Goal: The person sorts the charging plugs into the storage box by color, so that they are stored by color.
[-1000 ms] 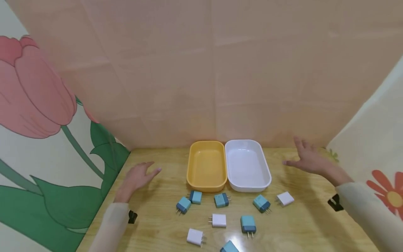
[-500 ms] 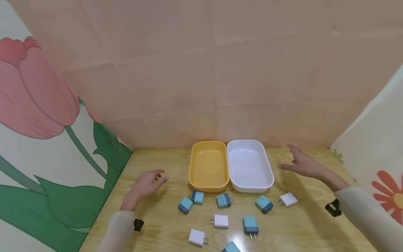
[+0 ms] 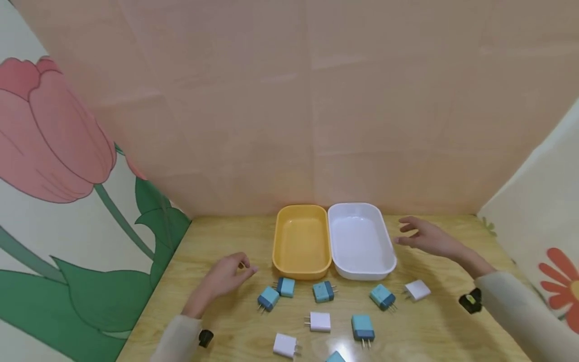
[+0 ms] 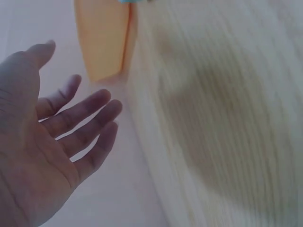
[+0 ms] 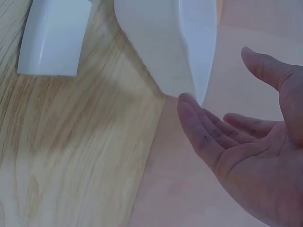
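My left hand (image 3: 226, 274) hovers over the table left of the yellow tray (image 3: 302, 275), fingers loosely bent and holding nothing. In the left wrist view its palm and spread fingers show. My right hand (image 3: 427, 236) is just right of the white tray (image 3: 364, 275), also without anything in it; the right wrist view has its relaxed fingers overlapping the tray's corner. Blue plug chargers (image 3: 269, 298) lie in front of the trays, among them a blue charger (image 3: 363, 327) with its prongs toward me. White plug chargers (image 3: 320, 322) lie between them, with one white charger (image 3: 417, 290) below my right hand.
The wooden table (image 3: 244, 332) runs back to a beige cloth wall (image 3: 253, 151). A panel with a painted tulip (image 3: 68, 136) stands on the left, one with a red flower (image 3: 558, 274) on the right. The two trays stand side by side against the back.
My left hand has moved right and nearer, toward the blue chargers. The right hand has moved left toward the white tray, its fingers less spread. The chargers and trays stay in place.
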`<state>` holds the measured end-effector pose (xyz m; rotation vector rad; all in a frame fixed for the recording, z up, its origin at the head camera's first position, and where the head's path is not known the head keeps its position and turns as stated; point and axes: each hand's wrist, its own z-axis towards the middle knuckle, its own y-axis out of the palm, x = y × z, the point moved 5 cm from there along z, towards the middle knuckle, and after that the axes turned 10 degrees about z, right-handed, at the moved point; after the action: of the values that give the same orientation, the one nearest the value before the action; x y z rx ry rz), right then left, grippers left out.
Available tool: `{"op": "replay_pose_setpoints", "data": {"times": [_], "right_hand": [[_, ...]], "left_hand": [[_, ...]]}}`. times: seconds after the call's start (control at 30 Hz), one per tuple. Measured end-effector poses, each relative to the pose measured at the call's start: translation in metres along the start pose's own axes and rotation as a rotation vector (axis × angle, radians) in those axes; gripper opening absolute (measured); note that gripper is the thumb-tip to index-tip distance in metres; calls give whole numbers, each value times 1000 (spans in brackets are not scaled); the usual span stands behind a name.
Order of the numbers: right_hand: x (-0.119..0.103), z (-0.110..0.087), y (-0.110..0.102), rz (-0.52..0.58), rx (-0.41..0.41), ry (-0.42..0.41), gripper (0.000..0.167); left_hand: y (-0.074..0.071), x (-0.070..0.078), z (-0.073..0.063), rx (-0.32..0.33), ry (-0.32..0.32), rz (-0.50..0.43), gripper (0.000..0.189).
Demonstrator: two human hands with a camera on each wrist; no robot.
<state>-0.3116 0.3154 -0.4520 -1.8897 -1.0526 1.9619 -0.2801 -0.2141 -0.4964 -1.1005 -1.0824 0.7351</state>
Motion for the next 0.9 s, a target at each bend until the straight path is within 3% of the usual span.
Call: {"op": "replay_pose_setpoints", "data": {"times": [0.3,0.47,0.6,0.73,0.9], "right_hand": [[18,14,3,165,-12,37,74],[36,16,0,277,-21,60,69],[44,17,-2,313,-8,69,68],[48,17,1,362,-4,89,69],[56,18,9,396,17,133,68]], "left_hand": [[12,15,-7,-49,30,-59,34],[13,18,-9,-22,42,-63,35],[18,20,-9,-21,56,-86,41],[27,23,-12,-63,69,-108,48],[34,24,-21,-82,70,-69,59]]}}
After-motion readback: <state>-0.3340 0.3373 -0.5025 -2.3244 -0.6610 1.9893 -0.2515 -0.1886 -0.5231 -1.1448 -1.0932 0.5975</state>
